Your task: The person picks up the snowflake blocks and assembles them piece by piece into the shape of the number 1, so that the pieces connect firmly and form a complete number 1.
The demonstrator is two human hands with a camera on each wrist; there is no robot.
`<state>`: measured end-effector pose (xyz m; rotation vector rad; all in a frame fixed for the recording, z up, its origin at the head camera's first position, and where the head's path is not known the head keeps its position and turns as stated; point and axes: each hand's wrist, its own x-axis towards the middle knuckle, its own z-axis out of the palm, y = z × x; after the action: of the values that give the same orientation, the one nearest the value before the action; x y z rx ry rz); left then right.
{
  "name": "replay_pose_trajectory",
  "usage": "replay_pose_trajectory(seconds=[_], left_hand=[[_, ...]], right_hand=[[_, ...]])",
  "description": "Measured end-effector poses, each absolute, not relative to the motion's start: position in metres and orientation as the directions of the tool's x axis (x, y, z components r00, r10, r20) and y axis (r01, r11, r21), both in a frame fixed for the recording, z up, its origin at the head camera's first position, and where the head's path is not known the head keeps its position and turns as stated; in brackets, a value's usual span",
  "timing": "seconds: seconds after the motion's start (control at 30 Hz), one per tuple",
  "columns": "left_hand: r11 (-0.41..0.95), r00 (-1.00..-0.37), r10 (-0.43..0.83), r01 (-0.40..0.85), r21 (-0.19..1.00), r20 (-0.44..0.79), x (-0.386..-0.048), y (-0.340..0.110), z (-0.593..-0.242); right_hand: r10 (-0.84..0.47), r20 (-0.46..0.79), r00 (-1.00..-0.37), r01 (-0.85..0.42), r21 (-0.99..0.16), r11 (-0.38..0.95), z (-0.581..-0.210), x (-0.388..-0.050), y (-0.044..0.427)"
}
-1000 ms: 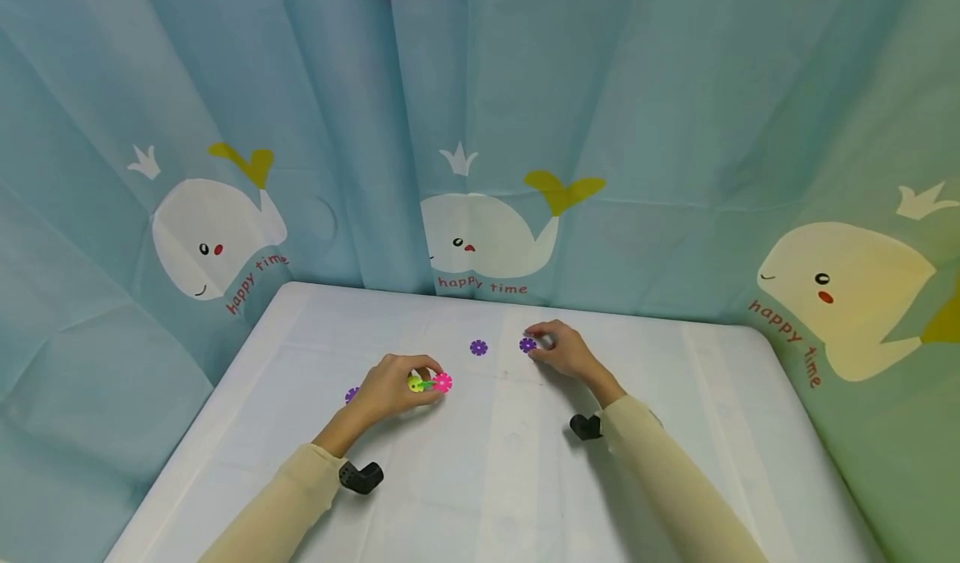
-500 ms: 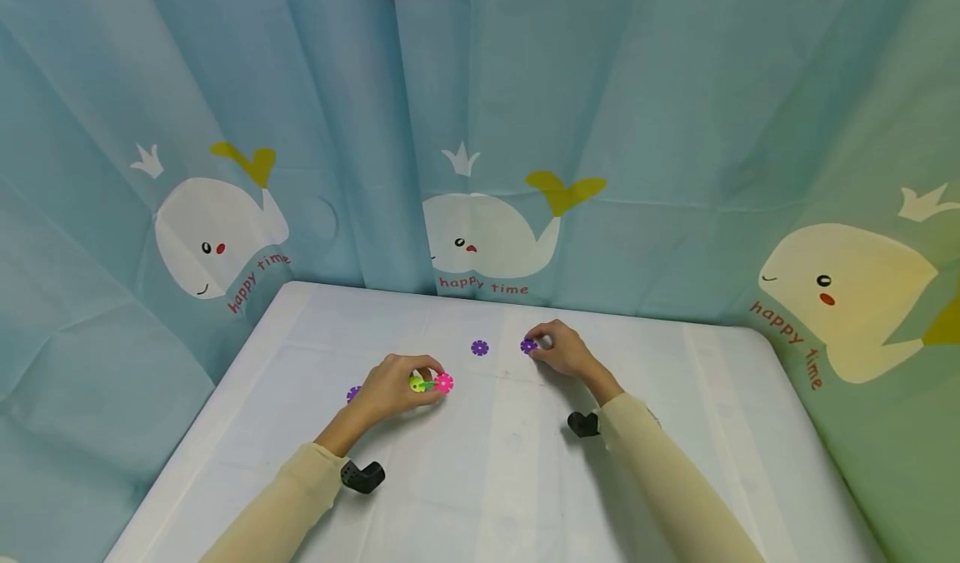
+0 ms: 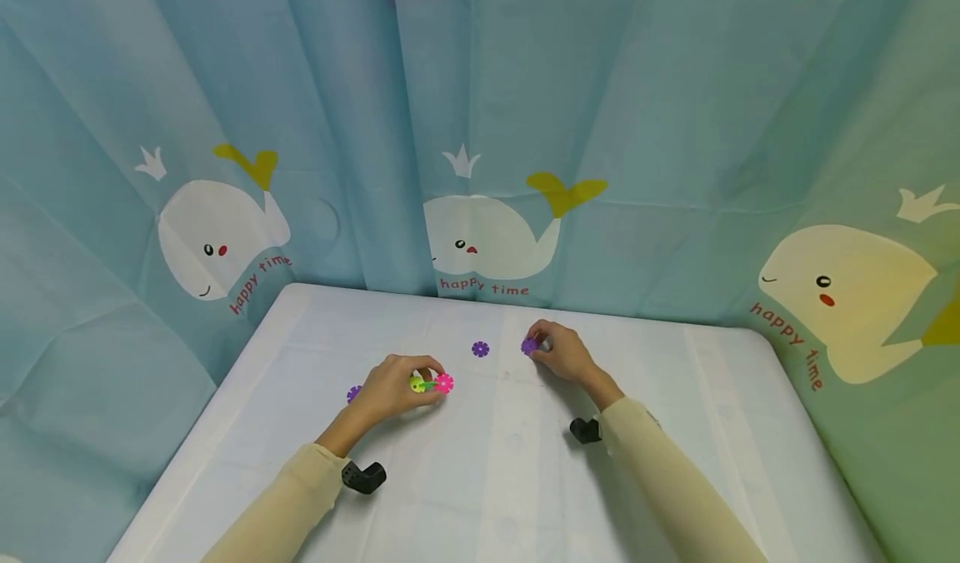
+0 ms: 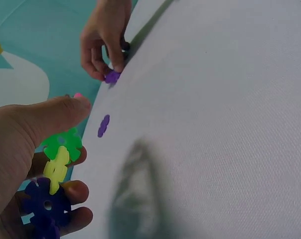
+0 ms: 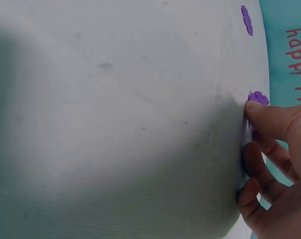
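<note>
My left hand holds a joined chain of flower-shaped discs over the table's left half. In the left wrist view the chain shows a green disc, a yellow disc seen edge-on and a dark purple disc; its pink disc shows in the head view. Further back on the right, my right hand pinches a purple disc between thumb and fingers at the table surface. A second purple disc lies flat between the hands.
The white table ends at a blue curtain with printed whales. Purple shows just left of my left hand, partly hidden by it. A black wrist device sits under each forearm, the left one and the right one.
The purple disc at my right fingertips has tilted slightly, and those fingers have closed a little more round it. My left hand stays nearly still with the chain.
</note>
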<state>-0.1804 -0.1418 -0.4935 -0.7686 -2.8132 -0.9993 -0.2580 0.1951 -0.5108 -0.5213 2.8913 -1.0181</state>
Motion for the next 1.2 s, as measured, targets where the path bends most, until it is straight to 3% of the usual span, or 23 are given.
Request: replay_pose_trajectory(seconds=[0.7,1.2], left_hand=[[0.673,-0.886,0.416,0.450,0.586,0.203,-0.181,-0.137,-0.491],[0.682,-0.903,0.388,0.414,0.603,0.182,-0.182,-0.130,-0.482]], right_hand=[[-0.302,0.137,-0.943,-0.322,-0.600,0.732,-0.519,-0.255,0.197],[-0.293,0.151,-0.944,-0.317,-0.656,0.685,-0.505,-0.241,0.203]])
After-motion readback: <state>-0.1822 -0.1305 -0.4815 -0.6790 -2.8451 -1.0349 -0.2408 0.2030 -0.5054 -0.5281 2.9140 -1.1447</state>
